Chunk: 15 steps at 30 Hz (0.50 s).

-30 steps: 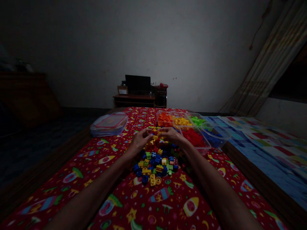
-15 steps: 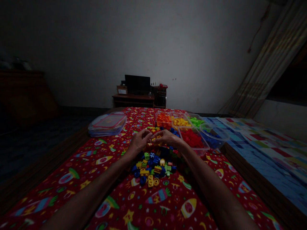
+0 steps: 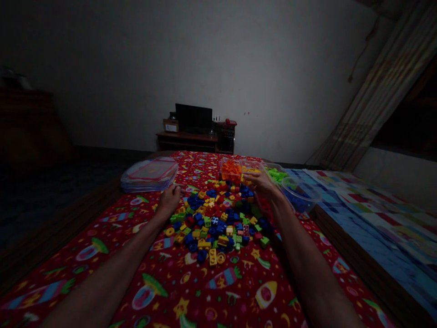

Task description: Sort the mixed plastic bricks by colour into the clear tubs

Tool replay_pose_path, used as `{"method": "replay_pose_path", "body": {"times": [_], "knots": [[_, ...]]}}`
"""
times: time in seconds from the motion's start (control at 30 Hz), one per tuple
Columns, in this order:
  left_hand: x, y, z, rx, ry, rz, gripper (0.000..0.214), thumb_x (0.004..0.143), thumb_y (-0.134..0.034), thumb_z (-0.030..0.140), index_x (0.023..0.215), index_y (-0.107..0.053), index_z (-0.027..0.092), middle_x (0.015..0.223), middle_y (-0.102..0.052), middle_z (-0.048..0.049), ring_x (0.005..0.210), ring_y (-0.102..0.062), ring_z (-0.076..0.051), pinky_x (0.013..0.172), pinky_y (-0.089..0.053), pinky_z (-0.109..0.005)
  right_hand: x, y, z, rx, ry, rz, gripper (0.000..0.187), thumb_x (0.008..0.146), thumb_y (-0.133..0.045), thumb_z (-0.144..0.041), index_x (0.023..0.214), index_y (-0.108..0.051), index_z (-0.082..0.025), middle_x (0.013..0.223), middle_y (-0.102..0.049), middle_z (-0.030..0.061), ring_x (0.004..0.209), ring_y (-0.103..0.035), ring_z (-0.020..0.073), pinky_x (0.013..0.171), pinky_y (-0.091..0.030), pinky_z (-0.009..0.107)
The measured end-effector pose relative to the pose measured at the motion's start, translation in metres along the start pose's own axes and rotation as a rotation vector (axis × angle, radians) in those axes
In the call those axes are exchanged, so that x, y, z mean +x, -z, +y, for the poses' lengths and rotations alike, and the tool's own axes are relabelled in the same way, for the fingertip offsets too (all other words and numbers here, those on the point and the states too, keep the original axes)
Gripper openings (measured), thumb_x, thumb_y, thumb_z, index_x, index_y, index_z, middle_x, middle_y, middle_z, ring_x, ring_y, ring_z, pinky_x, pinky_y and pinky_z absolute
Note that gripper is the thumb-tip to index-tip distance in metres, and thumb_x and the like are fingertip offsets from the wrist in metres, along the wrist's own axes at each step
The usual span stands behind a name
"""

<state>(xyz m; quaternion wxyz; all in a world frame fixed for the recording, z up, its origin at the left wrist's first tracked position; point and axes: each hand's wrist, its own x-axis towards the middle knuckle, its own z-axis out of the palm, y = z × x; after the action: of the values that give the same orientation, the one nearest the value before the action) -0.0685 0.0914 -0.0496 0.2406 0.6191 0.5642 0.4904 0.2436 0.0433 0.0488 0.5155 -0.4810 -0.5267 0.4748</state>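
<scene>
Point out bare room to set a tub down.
Bare red rocket-print bedspread lies between the left forearm and the multicoloured plastic brick pile. Crowded: around the right hand, against the clear tub of orange bricks.

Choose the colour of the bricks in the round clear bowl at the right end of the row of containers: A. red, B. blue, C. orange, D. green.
B: the round clear bowl holds blue bricks, seen through its side.
</scene>
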Motion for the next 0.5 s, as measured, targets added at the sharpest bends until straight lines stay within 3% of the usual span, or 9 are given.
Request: {"method": "replay_pose_path", "body": {"times": [0.13,0.27,0.37,0.5], "knots": [[0.004,-0.003,-0.007,-0.015,-0.005,-0.026,0.036,0.079,-0.037,0.032,0.097,-0.062,0.013,0.083,-0.070,-0.0080,0.077,-0.067,-0.021,0.073,-0.053,-0.032,0.005,0.021,0.003,0.048,-0.005,0.006,0.025,0.056,-0.077,-0.030,0.074,-0.067,-0.016,0.072,-0.065,0.0001,0.056,-0.047,0.0049,0.045,-0.032,0.014],[0.003,-0.002,-0.005,0.032,-0.019,-0.037,0.039,0.078,-0.037,0.033,0.097,-0.064,0.013,0.085,-0.071,-0.0088,0.079,-0.067,-0.021,0.072,-0.053,-0.031,0.018,0.039,0.004,-0.055,0.005,0.091,0.019,0.061,-0.072,-0.029,0.063,-0.061,-0.014,0.061,-0.059,-0.0010,0.050,-0.045,0.0043,0.045,-0.033,0.015],[0.001,-0.001,-0.002,0.061,-0.024,-0.052,0.038,0.078,-0.037,0.033,0.096,-0.065,0.014,0.084,-0.072,-0.0076,0.078,-0.067,-0.021,0.068,-0.053,-0.029,0.039,0.051,0.002,-0.220,0.042,0.183,0.016,0.066,-0.069,-0.023,0.061,-0.060,-0.011,0.055,-0.056,-0.0007,0.046,-0.043,0.0041,0.044,-0.032,0.016],[-0.001,0.001,0.001,0.075,-0.024,-0.053,0.037,0.078,-0.038,0.033,0.094,-0.067,0.016,0.082,-0.073,-0.0061,0.076,-0.067,-0.020,0.068,-0.053,-0.028,0.074,0.059,-0.004,-0.383,-0.014,0.350,0.014,0.064,-0.070,-0.016,0.060,-0.059,-0.010,0.046,-0.051,-0.0012,0.040,-0.043,0.0048,0.042,-0.034,0.017]]}}
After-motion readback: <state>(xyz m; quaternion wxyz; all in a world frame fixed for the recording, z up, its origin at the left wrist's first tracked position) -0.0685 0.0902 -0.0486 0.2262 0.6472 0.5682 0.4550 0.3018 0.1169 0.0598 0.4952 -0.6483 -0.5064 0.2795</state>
